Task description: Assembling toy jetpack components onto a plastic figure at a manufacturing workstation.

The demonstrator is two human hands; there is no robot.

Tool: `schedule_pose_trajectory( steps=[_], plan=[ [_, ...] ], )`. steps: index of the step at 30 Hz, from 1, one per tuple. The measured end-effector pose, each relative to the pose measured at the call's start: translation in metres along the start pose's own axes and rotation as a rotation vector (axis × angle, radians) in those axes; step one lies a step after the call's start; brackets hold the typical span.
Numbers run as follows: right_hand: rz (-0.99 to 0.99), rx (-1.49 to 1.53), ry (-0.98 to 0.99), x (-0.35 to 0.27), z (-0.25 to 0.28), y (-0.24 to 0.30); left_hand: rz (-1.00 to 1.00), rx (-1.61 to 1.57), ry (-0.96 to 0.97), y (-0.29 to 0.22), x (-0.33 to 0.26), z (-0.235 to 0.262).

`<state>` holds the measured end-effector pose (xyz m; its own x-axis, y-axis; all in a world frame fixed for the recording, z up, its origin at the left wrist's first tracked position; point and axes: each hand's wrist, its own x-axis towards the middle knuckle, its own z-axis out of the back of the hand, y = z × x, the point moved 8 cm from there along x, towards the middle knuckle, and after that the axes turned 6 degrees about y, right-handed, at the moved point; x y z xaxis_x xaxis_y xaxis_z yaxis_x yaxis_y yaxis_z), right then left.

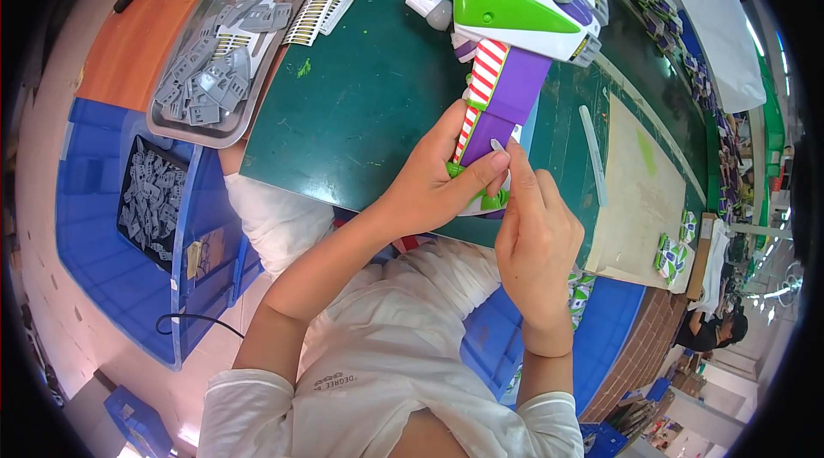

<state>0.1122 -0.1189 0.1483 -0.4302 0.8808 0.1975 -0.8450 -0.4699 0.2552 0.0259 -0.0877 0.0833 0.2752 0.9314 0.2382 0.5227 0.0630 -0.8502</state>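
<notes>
A white, green and purple toy figure (524, 16) lies on the green work mat (343, 127), its arm out to the left. From its body a purple wing (519, 84) with red and white stripes extends toward me. My left hand (425, 179) grips the wing's near part, thumb on top and fingers behind its striped edge. Closed at the fingertips, my right hand (541, 239) meets the wing's right edge beside my left thumb. Whatever sits between the right fingertips, if anything, is too small to make out. My hands partly cover the wing's green and white near end.
A metal tray (257, 106) of grey plastic parts stands at the left, beside white slatted strips (330, 3). Below it, a blue bin (103, 209) holds a black tray of grey pieces. Rightward are a translucent strip (593, 153), a beige board (635, 200) and small green-white parts (672, 256).
</notes>
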Motion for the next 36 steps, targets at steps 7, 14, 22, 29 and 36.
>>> schedule_pose_trajectory(
  steps=[7, 14, 22, 29, 36],
  plan=[
    [-0.003, -0.02, -0.01, -0.0022, -0.0046, -0.0025, -0.013, 0.0, -0.008, -0.0004, 0.0013, -0.001],
    [-0.002, 0.055, -0.095, -0.0035, -0.0048, -0.0063, 0.004, -0.016, -0.014, -0.0013, 0.0028, -0.0029],
    [-0.002, 0.032, -0.027, -0.0003, 0.0011, -0.0056, -0.003, 0.041, -0.01, -0.0049, 0.0046, -0.0036],
    [-0.025, 0.059, -0.069, -0.0026, -0.0013, -0.0049, 0.014, 0.027, -0.011, -0.0028, 0.0042, -0.0041],
    [0.041, 0.081, -0.071, -0.0019, -0.0001, -0.0066, 0.038, 0.026, 0.003, -0.005, 0.0044, -0.0041]
  ],
)
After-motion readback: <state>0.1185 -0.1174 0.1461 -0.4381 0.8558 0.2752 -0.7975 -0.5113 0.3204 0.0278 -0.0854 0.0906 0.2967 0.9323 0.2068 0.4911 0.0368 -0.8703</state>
